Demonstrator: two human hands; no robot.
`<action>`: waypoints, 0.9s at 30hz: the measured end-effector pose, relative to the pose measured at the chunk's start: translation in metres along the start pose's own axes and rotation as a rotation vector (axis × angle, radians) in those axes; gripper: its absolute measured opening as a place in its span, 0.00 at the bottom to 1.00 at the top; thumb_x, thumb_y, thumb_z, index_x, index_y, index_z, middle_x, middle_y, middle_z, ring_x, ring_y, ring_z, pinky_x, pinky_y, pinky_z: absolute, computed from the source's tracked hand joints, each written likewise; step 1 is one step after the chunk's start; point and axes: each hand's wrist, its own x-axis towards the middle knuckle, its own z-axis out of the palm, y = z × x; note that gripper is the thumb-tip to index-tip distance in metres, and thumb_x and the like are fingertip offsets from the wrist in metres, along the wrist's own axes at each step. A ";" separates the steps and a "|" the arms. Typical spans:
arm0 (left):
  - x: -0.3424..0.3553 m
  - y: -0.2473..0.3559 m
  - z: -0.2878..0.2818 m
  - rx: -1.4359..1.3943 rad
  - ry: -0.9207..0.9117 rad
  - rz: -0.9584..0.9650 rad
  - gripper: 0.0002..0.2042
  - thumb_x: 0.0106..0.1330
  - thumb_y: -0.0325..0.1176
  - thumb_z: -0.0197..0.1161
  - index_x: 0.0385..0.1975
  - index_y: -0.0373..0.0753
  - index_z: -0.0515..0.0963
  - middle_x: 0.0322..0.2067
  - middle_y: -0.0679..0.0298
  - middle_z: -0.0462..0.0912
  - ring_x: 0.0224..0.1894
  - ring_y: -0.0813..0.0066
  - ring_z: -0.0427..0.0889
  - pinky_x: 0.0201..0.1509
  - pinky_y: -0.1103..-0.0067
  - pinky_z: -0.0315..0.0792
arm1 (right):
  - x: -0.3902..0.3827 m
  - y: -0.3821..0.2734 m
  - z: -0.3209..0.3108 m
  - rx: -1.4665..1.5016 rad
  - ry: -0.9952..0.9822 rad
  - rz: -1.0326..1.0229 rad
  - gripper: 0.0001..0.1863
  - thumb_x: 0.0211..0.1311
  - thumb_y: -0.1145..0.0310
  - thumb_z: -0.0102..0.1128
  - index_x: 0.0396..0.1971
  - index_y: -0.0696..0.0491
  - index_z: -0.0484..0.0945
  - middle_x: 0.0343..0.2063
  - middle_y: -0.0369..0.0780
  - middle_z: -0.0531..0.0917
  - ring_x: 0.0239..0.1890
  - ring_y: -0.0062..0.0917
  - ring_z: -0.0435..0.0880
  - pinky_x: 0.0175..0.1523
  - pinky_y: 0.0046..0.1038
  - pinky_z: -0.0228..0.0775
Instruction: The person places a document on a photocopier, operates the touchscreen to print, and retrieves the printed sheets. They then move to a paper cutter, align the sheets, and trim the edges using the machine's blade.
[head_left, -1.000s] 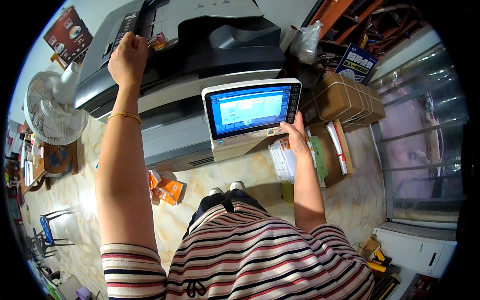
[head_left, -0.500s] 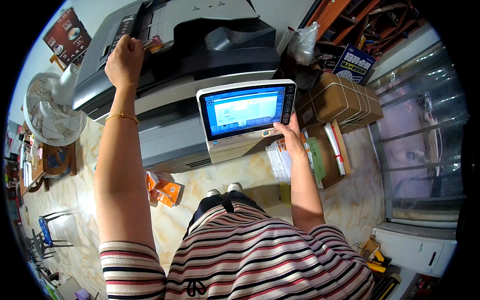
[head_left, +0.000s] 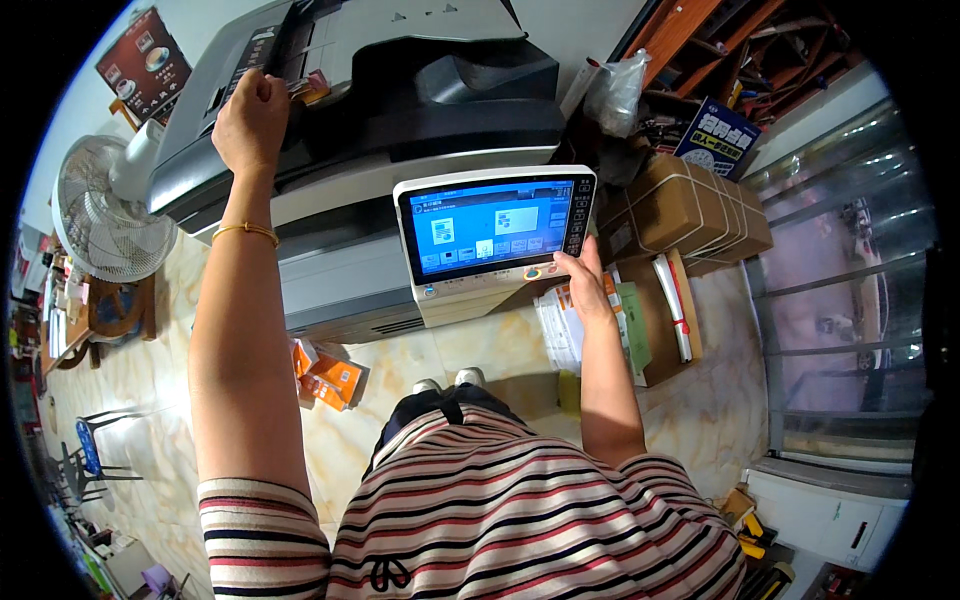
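While I keep the two hands well apart, the left hand [head_left: 250, 120] sits curled at the front edge of the copier [head_left: 440, 140], up and to the left of the panel [head_left: 480, 235]; its fingertips are hidden from me, so I cannot tell whether it grips anything. A thin gold bracelet [head_left: 247, 229] circles that wrist. I have the right hand [head_left: 590, 285] at the panel's lower right corner, which lies between thumb and fingers, the thumb in front, near the buttons. The panel juts from the copier's front, its display lit blue with page pictures above a row of tiles.

Below and right of the panel I see white papers [head_left: 557, 325], a green sheet [head_left: 632, 330] and a white roll [head_left: 668, 290] with a red tie. Right of the panel is a tied carton [head_left: 690, 205]; up and right of it, a blue sign [head_left: 715, 138] and a plastic bag [head_left: 617, 95]. Below and left of the panel, orange packets [head_left: 328, 380] lie on the floor [head_left: 700, 420]; two shoes [head_left: 470, 377] show below it. Far left of the panel stands a white fan [head_left: 110, 212].
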 end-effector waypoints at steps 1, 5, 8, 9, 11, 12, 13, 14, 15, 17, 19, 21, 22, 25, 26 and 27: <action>0.000 0.000 0.000 -0.004 0.002 0.004 0.13 0.61 0.43 0.57 0.20 0.42 0.71 0.19 0.57 0.79 0.25 0.52 0.80 0.27 0.64 0.71 | 0.000 0.000 0.000 0.000 -0.001 -0.004 0.23 0.59 0.71 0.58 0.54 0.52 0.64 0.43 0.35 0.78 0.42 0.19 0.75 0.46 0.26 0.68; 0.000 0.001 -0.001 0.027 -0.011 0.002 0.13 0.61 0.43 0.57 0.20 0.41 0.70 0.18 0.57 0.78 0.25 0.52 0.80 0.27 0.64 0.71 | -0.001 -0.002 0.001 0.018 -0.010 -0.008 0.23 0.59 0.71 0.58 0.54 0.52 0.64 0.44 0.35 0.77 0.42 0.19 0.75 0.46 0.25 0.68; 0.000 0.001 -0.002 0.023 -0.024 -0.017 0.14 0.61 0.43 0.57 0.19 0.41 0.69 0.18 0.57 0.78 0.24 0.52 0.80 0.27 0.65 0.71 | -0.001 -0.003 0.001 0.029 -0.008 -0.003 0.23 0.60 0.71 0.58 0.55 0.52 0.64 0.44 0.35 0.77 0.43 0.19 0.75 0.46 0.25 0.68; 0.000 0.001 -0.002 0.016 -0.022 -0.019 0.14 0.61 0.43 0.57 0.20 0.41 0.69 0.18 0.57 0.78 0.24 0.52 0.80 0.27 0.65 0.71 | -0.001 -0.003 0.001 0.024 -0.005 0.007 0.23 0.60 0.70 0.58 0.55 0.52 0.64 0.44 0.35 0.77 0.43 0.19 0.75 0.46 0.25 0.68; 0.000 0.001 -0.002 0.005 -0.022 -0.023 0.14 0.61 0.43 0.57 0.20 0.41 0.69 0.18 0.57 0.78 0.24 0.52 0.80 0.27 0.65 0.71 | -0.001 -0.003 0.002 0.015 -0.003 0.005 0.23 0.61 0.70 0.58 0.55 0.52 0.64 0.44 0.35 0.77 0.43 0.19 0.75 0.45 0.25 0.68; 0.000 0.001 -0.002 0.001 -0.021 -0.023 0.14 0.61 0.43 0.57 0.20 0.41 0.69 0.18 0.57 0.78 0.24 0.52 0.80 0.27 0.65 0.71 | 0.000 -0.002 0.002 -0.003 -0.002 -0.004 0.23 0.61 0.70 0.58 0.55 0.52 0.64 0.44 0.35 0.77 0.43 0.19 0.75 0.45 0.25 0.68; 0.000 0.001 -0.002 -0.002 -0.023 -0.022 0.14 0.61 0.43 0.57 0.20 0.41 0.69 0.18 0.57 0.77 0.24 0.52 0.80 0.27 0.65 0.71 | 0.000 -0.002 0.002 -0.021 -0.001 -0.014 0.23 0.61 0.70 0.58 0.55 0.52 0.64 0.44 0.35 0.77 0.43 0.19 0.75 0.45 0.25 0.68; 0.000 0.001 -0.001 -0.004 -0.026 -0.022 0.14 0.61 0.44 0.57 0.20 0.41 0.69 0.18 0.57 0.77 0.24 0.52 0.80 0.27 0.65 0.71 | 0.000 -0.001 0.002 -0.039 0.001 -0.028 0.23 0.61 0.70 0.58 0.55 0.51 0.64 0.44 0.35 0.77 0.43 0.19 0.75 0.45 0.26 0.68; 0.000 0.001 -0.001 -0.003 -0.023 -0.022 0.14 0.61 0.44 0.57 0.20 0.41 0.69 0.18 0.57 0.77 0.24 0.52 0.80 0.27 0.65 0.71 | 0.000 0.000 0.002 -0.017 0.001 -0.020 0.23 0.61 0.69 0.58 0.55 0.52 0.64 0.45 0.35 0.77 0.43 0.19 0.75 0.45 0.26 0.68; 0.000 0.001 -0.001 0.004 -0.024 -0.026 0.14 0.61 0.44 0.57 0.20 0.41 0.69 0.18 0.57 0.77 0.25 0.52 0.80 0.27 0.65 0.71 | -0.001 0.001 0.001 0.029 0.000 -0.034 0.23 0.62 0.69 0.57 0.56 0.52 0.64 0.45 0.35 0.77 0.44 0.19 0.75 0.45 0.26 0.68; 0.000 0.000 -0.001 0.002 -0.026 -0.028 0.14 0.61 0.44 0.57 0.20 0.41 0.69 0.18 0.57 0.77 0.25 0.52 0.80 0.27 0.65 0.71 | 0.000 0.003 0.000 0.012 0.001 -0.027 0.24 0.61 0.69 0.58 0.56 0.52 0.64 0.44 0.35 0.78 0.43 0.19 0.75 0.45 0.26 0.68; 0.000 0.000 -0.001 -0.005 -0.027 -0.023 0.14 0.61 0.44 0.57 0.20 0.41 0.70 0.18 0.57 0.78 0.25 0.52 0.80 0.27 0.65 0.71 | 0.000 0.005 -0.002 -0.003 -0.005 -0.027 0.25 0.62 0.68 0.58 0.58 0.52 0.63 0.45 0.36 0.77 0.44 0.20 0.75 0.45 0.26 0.68; 0.000 0.000 -0.002 -0.011 -0.024 -0.017 0.14 0.61 0.44 0.57 0.20 0.41 0.70 0.18 0.57 0.78 0.25 0.52 0.80 0.27 0.65 0.71 | 0.001 0.005 -0.003 -0.011 -0.012 -0.021 0.25 0.62 0.67 0.58 0.58 0.52 0.63 0.45 0.36 0.77 0.44 0.20 0.75 0.45 0.26 0.68; -0.001 0.001 -0.002 -0.007 -0.026 -0.018 0.14 0.61 0.44 0.57 0.20 0.41 0.70 0.18 0.57 0.78 0.25 0.52 0.80 0.28 0.64 0.71 | 0.001 0.008 0.002 -0.055 0.084 -0.015 0.28 0.64 0.62 0.56 0.61 0.53 0.60 0.50 0.38 0.75 0.47 0.21 0.74 0.47 0.27 0.68; -0.001 0.001 -0.003 -0.001 -0.029 -0.021 0.14 0.61 0.43 0.57 0.20 0.41 0.71 0.19 0.57 0.78 0.25 0.52 0.80 0.28 0.64 0.71 | 0.000 0.008 0.007 -0.071 0.155 -0.006 0.29 0.65 0.60 0.56 0.62 0.54 0.59 0.51 0.39 0.73 0.48 0.22 0.74 0.49 0.28 0.68; -0.001 0.001 -0.003 -0.004 -0.034 -0.029 0.14 0.61 0.43 0.57 0.20 0.41 0.70 0.19 0.56 0.78 0.26 0.51 0.80 0.28 0.64 0.71 | -0.004 0.007 0.013 -0.155 0.201 0.009 0.32 0.68 0.55 0.51 0.64 0.57 0.55 0.58 0.45 0.67 0.54 0.30 0.70 0.57 0.34 0.63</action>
